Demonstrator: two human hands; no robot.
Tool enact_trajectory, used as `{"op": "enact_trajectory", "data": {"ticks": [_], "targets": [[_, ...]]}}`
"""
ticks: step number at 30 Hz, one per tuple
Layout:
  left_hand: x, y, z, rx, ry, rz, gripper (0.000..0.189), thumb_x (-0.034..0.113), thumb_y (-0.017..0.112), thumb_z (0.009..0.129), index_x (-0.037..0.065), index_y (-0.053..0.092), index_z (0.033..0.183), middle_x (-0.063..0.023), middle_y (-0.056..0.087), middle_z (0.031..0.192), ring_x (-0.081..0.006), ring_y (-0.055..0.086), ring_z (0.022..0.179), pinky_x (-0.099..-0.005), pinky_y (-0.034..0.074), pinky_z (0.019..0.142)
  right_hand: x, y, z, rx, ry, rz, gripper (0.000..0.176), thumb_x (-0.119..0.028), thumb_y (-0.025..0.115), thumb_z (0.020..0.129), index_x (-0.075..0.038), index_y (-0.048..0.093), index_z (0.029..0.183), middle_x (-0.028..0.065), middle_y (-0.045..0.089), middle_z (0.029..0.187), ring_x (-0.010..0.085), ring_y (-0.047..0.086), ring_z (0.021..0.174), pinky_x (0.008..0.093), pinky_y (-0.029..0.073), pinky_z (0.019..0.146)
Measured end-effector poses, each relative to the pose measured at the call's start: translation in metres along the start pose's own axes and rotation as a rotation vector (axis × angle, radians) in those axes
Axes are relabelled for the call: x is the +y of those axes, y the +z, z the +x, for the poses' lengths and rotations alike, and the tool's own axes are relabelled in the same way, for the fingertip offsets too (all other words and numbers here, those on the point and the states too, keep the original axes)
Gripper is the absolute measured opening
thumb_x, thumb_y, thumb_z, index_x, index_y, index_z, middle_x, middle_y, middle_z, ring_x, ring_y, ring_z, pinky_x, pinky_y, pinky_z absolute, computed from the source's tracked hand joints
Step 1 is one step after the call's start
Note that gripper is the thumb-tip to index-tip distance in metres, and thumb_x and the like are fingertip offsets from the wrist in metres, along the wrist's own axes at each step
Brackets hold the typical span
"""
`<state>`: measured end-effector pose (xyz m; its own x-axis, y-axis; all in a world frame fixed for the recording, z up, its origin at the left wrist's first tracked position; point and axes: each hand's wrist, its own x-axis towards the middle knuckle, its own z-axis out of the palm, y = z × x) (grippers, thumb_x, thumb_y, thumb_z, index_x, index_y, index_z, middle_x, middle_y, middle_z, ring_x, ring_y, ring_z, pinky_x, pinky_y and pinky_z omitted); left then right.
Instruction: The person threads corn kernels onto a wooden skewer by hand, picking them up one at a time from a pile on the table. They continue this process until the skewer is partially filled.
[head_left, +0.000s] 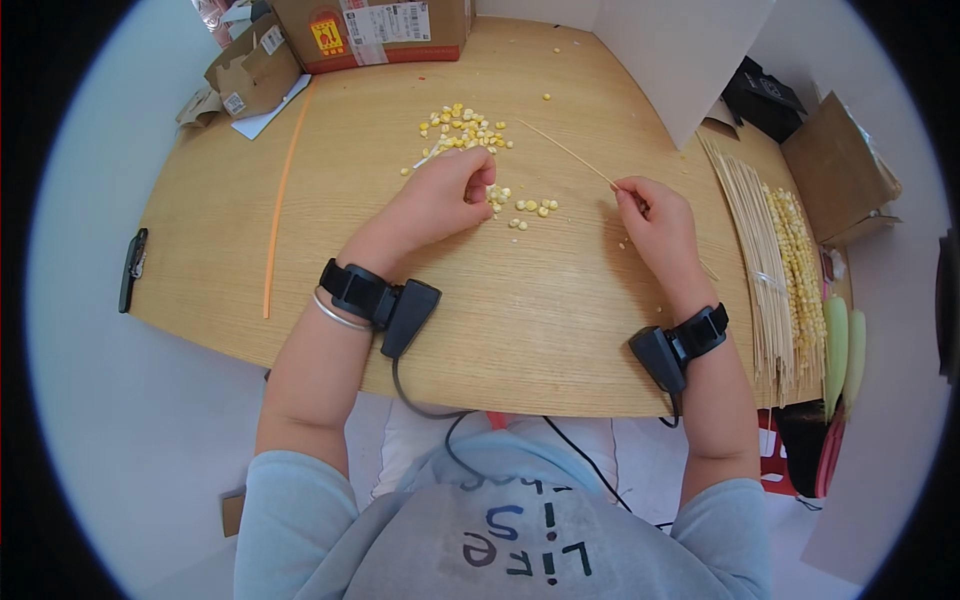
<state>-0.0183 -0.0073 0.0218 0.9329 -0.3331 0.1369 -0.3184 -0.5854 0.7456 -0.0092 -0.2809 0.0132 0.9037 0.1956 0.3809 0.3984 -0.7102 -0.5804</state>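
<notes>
A thin wooden skewer (568,152) is pinched in my right hand (658,215); its bare tip points up and left, and its other end comes out below the hand. My left hand (440,195) is curled beside loose corn kernels (532,206), thumb and fingers bent together. Whether a kernel sits between those fingertips is hidden. A larger pile of yellow kernels (462,125) lies just beyond my left hand. Part of a thin white object (428,157) shows at the edge of that pile.
At the right lie a bundle of bare skewers (755,245), skewers threaded with kernels (795,260) and green corn husks (836,345). A cardboard box (390,35) stands at the back. An orange strip (285,205) runs down the left of the table (200,240).
</notes>
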Motion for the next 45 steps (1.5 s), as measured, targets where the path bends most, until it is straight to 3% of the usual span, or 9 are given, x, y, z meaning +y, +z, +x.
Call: {"op": "enact_trajectory", "data": {"ticks": [5, 9, 11, 12, 14, 18, 20, 45], "targets": [[-0.008, 0.002, 0.0, 0.078, 0.074, 0.077, 0.02, -0.001, 0.063, 0.073, 0.005, 0.048, 0.084, -0.0031, 0.053, 0.077, -0.0134, 0.052, 0.072, -0.0283, 0.045, 0.066, 0.0, 0.0, 0.0, 0.006, -0.006, 0.004, 0.016, -0.014, 0.059, 0.084, -0.002, 0.067, 0.093, 0.0156, 0.066, 0.082, 0.0271, 0.062, 0.068, 0.0337, 0.048, 0.062], [-0.016, -0.002, 0.006, 0.182, -0.013, -0.053, 0.021, -0.002, 0.062, 0.075, 0.006, 0.047, 0.087, -0.0022, 0.053, 0.079, -0.0113, 0.052, 0.073, -0.0255, 0.046, 0.066, 0.0, 0.001, -0.001, -0.021, -0.032, 0.048, 0.016, -0.013, 0.059, 0.084, -0.002, 0.067, 0.093, 0.0144, 0.065, 0.08, 0.0246, 0.06, 0.065, 0.0321, 0.048, 0.06], [-0.027, -0.002, 0.011, 0.269, -0.027, -0.505, 0.022, -0.004, 0.06, 0.079, 0.006, 0.045, 0.091, -0.0028, 0.054, 0.083, -0.0117, 0.057, 0.077, -0.023, 0.047, 0.067, -0.003, 0.0, -0.002, -0.045, -0.051, 0.063, 0.015, -0.012, 0.059, 0.084, -0.002, 0.067, 0.093, 0.0141, 0.065, 0.079, 0.0236, 0.059, 0.064, 0.0314, 0.047, 0.06], [-0.027, -0.003, 0.011, 0.271, -0.026, -0.504, 0.022, -0.004, 0.06, 0.079, 0.006, 0.045, 0.091, -0.0028, 0.054, 0.083, -0.0117, 0.057, 0.077, -0.023, 0.047, 0.067, -0.004, 0.001, -0.003, -0.066, -0.054, 0.073, 0.015, -0.012, 0.06, 0.084, -0.002, 0.067, 0.093, 0.0142, 0.065, 0.08, 0.023, 0.059, 0.064, 0.0309, 0.047, 0.06], [-0.026, -0.005, 0.009, 0.26, -0.092, -0.797, 0.023, -0.005, 0.059, 0.081, 0.005, 0.044, 0.095, -0.0039, 0.054, 0.086, -0.0157, 0.063, 0.084, -0.0226, 0.05, 0.069, -0.005, 0.001, -0.003, -0.087, -0.059, 0.084, 0.015, -0.011, 0.06, 0.084, -0.001, 0.067, 0.093, 0.0142, 0.065, 0.08, 0.0224, 0.059, 0.064, 0.0305, 0.047, 0.059], [-0.026, -0.004, 0.01, 0.289, -0.093, -0.833, 0.024, -0.006, 0.059, 0.081, 0.005, 0.045, 0.097, -0.0056, 0.056, 0.088, -0.0203, 0.065, 0.09, -0.025, 0.052, 0.072, -0.004, 0.002, -0.003, -0.092, -0.085, 0.099, 0.014, -0.01, 0.06, 0.084, -0.002, 0.067, 0.093, 0.014, 0.066, 0.081, 0.0227, 0.06, 0.065, 0.0304, 0.048, 0.06], [-0.025, -0.005, 0.011, 0.309, -0.108, -0.903, 0.026, -0.009, 0.059, 0.079, 0.005, 0.042, 0.093, -0.0076, 0.055, 0.086, -0.0252, 0.066, 0.09, -0.0262, 0.054, 0.067, -0.004, 0.002, -0.004, -0.098, -0.087, 0.091, 0.014, -0.01, 0.06, 0.084, -0.002, 0.067, 0.094, 0.0139, 0.066, 0.081, 0.0228, 0.06, 0.065, 0.0305, 0.048, 0.061], [-0.03, -0.004, 0.011, 0.247, -0.111, -0.961, 0.023, -0.007, 0.059, 0.081, 0.008, 0.044, 0.09, -0.0092, 0.059, 0.09, -0.0207, 0.063, 0.085, -0.027, 0.051, 0.072, -0.008, 0.001, -0.004, -0.157, -0.14, 0.03, 0.015, -0.01, 0.059, 0.083, -0.003, 0.068, 0.093, 0.0124, 0.066, 0.084, 0.0263, 0.061, 0.072, 0.034, 0.049, 0.065]]}}
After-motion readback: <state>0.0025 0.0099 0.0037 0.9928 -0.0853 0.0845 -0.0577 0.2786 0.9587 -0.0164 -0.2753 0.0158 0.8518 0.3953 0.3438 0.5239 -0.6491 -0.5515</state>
